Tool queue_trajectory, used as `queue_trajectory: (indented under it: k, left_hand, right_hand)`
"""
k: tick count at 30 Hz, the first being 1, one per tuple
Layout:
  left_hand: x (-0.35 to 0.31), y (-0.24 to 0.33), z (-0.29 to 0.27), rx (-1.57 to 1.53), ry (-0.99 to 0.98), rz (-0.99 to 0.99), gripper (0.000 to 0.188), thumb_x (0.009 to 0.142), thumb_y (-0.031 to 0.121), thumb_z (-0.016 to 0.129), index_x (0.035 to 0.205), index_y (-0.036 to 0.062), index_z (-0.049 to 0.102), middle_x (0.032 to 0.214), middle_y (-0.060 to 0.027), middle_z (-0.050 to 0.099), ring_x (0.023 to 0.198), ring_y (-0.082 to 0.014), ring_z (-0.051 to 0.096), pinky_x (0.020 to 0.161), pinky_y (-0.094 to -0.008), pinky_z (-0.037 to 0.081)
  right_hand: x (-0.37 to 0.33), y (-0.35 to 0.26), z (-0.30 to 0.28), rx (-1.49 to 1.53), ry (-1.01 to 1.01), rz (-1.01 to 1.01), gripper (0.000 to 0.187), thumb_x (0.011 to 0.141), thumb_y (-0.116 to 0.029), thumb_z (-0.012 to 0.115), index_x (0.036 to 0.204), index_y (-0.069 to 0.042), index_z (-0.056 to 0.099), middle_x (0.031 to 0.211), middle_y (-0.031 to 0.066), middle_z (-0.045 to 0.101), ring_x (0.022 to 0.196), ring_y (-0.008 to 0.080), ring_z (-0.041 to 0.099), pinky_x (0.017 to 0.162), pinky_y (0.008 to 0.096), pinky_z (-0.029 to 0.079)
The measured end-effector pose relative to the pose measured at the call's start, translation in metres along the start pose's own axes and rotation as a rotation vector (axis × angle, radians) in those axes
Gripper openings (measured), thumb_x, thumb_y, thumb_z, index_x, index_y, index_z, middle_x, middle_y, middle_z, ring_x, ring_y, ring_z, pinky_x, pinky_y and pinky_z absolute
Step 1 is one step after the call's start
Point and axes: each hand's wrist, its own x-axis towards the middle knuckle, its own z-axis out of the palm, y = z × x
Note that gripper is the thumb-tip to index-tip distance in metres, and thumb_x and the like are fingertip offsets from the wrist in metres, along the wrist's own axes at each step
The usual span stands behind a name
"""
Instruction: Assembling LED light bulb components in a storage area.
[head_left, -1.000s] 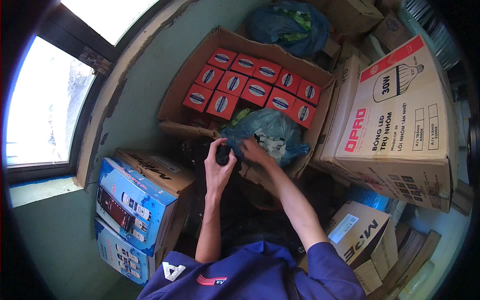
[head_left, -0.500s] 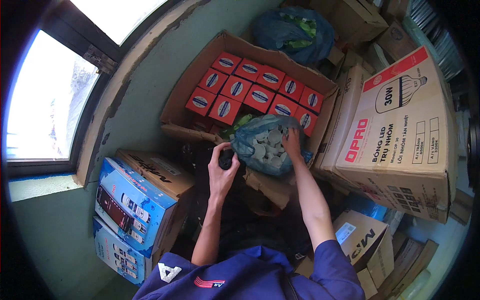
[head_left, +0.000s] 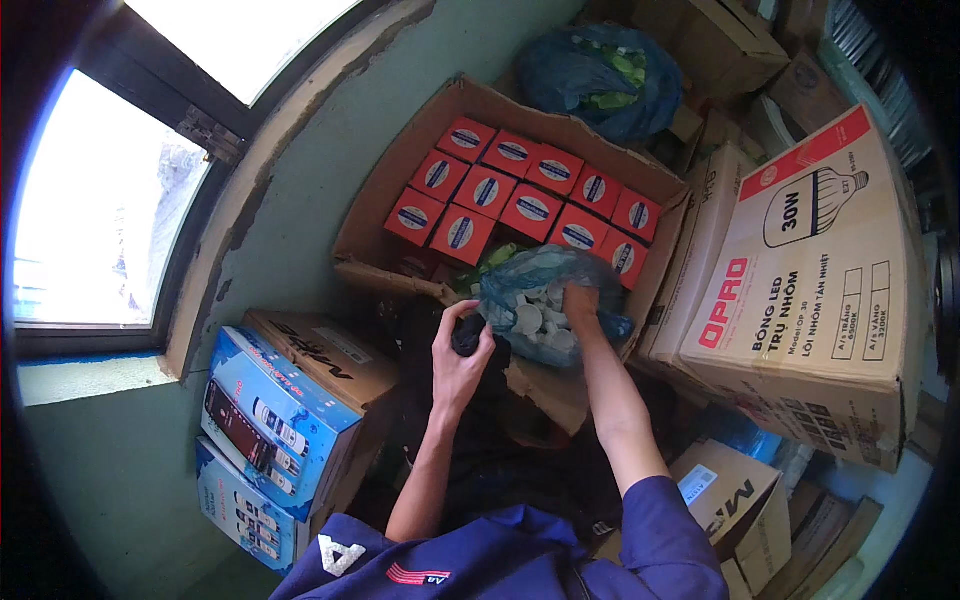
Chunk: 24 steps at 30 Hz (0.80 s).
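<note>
An open blue plastic bag (head_left: 560,262) full of small white cup-shaped pieces (head_left: 528,320) sits at the near side of an open brown carton (head_left: 385,278). My right hand (head_left: 582,308) reaches down into the bag among the pieces; its fingers are hidden there. Beside the bag's left edge, my left hand (head_left: 458,372) is closed around a soft-looking black bundle (head_left: 468,336), its fingertips close to the bag. Behind the bag, rows of red boxes (head_left: 532,208) with white oval labels fill the carton. Some green wrapping (head_left: 497,258) shows between bag and boxes.
Another tied blue bag (head_left: 600,85) with green contents lies beyond the carton. Large brown cartons (head_left: 800,290) stand at the right. Blue printed boxes (head_left: 280,420) are stacked at the left, with a phone (head_left: 236,425) on them. A window (head_left: 105,210) borders the left wall.
My right hand has sunk deeper among the white pieces, and its fingers have gone out of sight. The left hand keeps its hold on the black bundle. The whole view has shifted slightly.
</note>
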Motion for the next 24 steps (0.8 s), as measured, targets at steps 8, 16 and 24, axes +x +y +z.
queue_trajectory:
  k: [8,16,24]
  left_hand:
    - [0.004,-0.014,-0.008,-0.677,0.115,-0.457,0.036,0.089,0.025,0.066,0.113,0.0014,0.054,0.094,-0.0047,0.060,0.078,-0.0119,0.061,0.067,-0.0268,0.052]
    - [-0.013,-0.014,0.030,-0.633,0.195,-0.313,0.033,0.089,0.016,0.063,0.117,0.0005,0.054,0.111,-0.0088,0.059,0.096,-0.0144,0.058,0.085,-0.0274,0.047]
    - [-0.065,0.061,0.054,-0.005,0.137,0.398,0.025,0.081,0.006,0.061,0.106,0.0029,0.061,0.119,-0.0108,0.056,0.115,-0.0273,0.050,0.106,-0.0420,0.029]
  right_hand:
    - [-0.034,-0.024,-0.064,0.096,-0.136,0.151,0.025,0.087,-0.005,0.056,0.112,-0.005,0.058,0.112,0.0202,0.062,0.101,0.0356,0.060,0.083,0.0388,0.051]
    - [-0.145,-0.090,-0.193,1.458,0.281,0.383,0.027,0.096,-0.008,0.049,0.122,-0.004,0.050,0.118,0.0117,0.057,0.103,0.0228,0.062,0.090,0.0354,0.050]
    - [-0.192,-0.180,-0.269,1.867,0.194,0.210,0.058,0.100,-0.040,0.019,0.141,-0.004,0.042,0.134,0.0095,0.050,0.128,0.0190,0.043,0.108,0.0336,0.032]
